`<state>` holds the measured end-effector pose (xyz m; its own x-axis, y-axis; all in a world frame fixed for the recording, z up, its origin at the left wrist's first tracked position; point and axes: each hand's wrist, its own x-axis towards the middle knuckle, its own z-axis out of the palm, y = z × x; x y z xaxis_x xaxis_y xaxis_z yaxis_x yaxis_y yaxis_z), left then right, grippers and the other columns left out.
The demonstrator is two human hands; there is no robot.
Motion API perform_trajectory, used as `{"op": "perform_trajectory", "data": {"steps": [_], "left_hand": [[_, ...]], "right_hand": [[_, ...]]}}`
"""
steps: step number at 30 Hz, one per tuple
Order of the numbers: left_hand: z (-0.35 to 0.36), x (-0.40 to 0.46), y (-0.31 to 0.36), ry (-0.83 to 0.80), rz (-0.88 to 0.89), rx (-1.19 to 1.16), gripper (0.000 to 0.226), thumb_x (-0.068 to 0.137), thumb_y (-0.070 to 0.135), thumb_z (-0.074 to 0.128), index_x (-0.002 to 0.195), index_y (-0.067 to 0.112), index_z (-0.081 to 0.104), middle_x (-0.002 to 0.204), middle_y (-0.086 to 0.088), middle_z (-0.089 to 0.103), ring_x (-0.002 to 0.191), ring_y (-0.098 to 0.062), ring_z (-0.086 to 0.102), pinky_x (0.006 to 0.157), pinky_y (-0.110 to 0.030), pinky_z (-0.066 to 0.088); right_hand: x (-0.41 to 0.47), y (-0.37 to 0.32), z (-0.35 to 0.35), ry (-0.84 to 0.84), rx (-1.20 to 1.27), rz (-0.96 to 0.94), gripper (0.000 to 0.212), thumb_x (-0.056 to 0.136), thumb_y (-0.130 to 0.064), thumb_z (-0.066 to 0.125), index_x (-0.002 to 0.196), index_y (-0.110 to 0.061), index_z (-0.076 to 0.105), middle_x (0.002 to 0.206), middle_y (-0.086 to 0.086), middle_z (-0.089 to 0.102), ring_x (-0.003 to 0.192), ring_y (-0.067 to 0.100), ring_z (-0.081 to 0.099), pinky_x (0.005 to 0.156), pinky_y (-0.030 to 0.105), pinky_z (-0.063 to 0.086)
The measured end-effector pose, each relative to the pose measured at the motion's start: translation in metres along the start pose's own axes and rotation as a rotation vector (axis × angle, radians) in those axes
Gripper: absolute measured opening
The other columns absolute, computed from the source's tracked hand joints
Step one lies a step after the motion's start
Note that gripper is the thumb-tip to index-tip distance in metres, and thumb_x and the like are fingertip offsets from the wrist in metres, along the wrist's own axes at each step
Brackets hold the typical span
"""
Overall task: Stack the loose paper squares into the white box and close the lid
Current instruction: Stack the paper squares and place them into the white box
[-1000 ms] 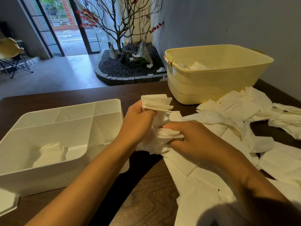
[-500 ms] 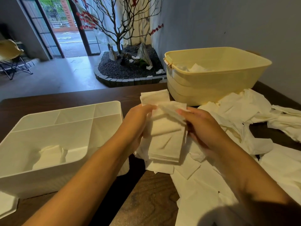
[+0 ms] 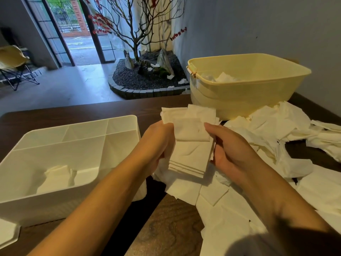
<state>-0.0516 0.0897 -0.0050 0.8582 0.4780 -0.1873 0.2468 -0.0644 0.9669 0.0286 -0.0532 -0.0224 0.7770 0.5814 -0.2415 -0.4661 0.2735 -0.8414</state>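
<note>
A stack of white paper squares (image 3: 190, 145) is held above the table between both hands. My left hand (image 3: 156, 143) grips its left edge and my right hand (image 3: 230, 146) grips its right edge. The white box (image 3: 55, 200) stands open at the left with dividers along its far side. A few paper squares (image 3: 55, 179) lie on its floor. Loose paper squares (image 3: 267, 130) cover the table to the right and in front of me. A white lid corner (image 3: 7, 235) shows at the bottom left.
A pale yellow plastic tub (image 3: 247, 93) with some paper inside stands at the back right of the dark wooden table (image 3: 166, 228). Beyond the table lie a gravel planter with a bare tree (image 3: 145, 74) and a folding chair (image 3: 13, 61).
The crumpled bundle has been straightened into a flat stack. Both hands have moved to its left and right sides and lifted it slightly towards me.
</note>
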Motion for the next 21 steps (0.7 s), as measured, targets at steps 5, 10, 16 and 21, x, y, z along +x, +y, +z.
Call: {"op": "perform_trajectory", "data": {"steps": [5, 10, 16, 21], "left_hand": [[0.003, -0.007, 0.001, -0.124, 0.153, 0.077, 0.024, 0.104, 0.022, 0.049, 0.109, 0.032, 0.07, 0.1, 0.013, 0.076, 0.093, -0.007, 0.072, 0.076, -0.022, 0.055], [0.002, -0.006, -0.001, -0.134, 0.096, 0.025, 0.022, 0.105, 0.028, 0.047, 0.113, 0.032, 0.067, 0.098, 0.013, 0.076, 0.089, -0.006, 0.072, 0.072, -0.025, 0.055], [0.007, -0.007, -0.001, -0.338, -0.015, -0.089, 0.034, 0.087, 0.045, 0.064, 0.112, 0.023, 0.07, 0.106, -0.003, 0.076, 0.102, -0.025, 0.071, 0.088, -0.04, 0.054], [0.006, -0.005, -0.005, -0.38, 0.032, -0.066, 0.025, 0.099, 0.029, 0.059, 0.122, 0.023, 0.065, 0.113, 0.0, 0.075, 0.109, -0.024, 0.07, 0.1, -0.045, 0.05]], "right_hand": [[-0.003, -0.002, -0.001, 0.119, -0.161, -0.075, 0.026, 0.099, -0.011, 0.056, 0.124, -0.01, 0.063, 0.109, 0.012, 0.074, 0.097, 0.024, 0.071, 0.078, 0.035, 0.058], [-0.005, 0.0, -0.002, 0.156, -0.343, -0.22, 0.02, 0.095, -0.018, 0.064, 0.112, -0.029, 0.064, 0.107, 0.0, 0.075, 0.103, 0.024, 0.07, 0.095, 0.049, 0.055], [-0.014, 0.001, 0.005, 0.274, -0.464, -0.481, 0.015, 0.096, -0.027, 0.062, 0.109, -0.034, 0.056, 0.105, -0.008, 0.068, 0.102, 0.017, 0.065, 0.09, 0.039, 0.054], [-0.008, -0.003, 0.001, 0.304, -0.352, -0.409, 0.009, 0.098, -0.025, 0.061, 0.099, -0.034, 0.061, 0.102, -0.004, 0.073, 0.098, 0.022, 0.069, 0.094, 0.05, 0.054]]}}
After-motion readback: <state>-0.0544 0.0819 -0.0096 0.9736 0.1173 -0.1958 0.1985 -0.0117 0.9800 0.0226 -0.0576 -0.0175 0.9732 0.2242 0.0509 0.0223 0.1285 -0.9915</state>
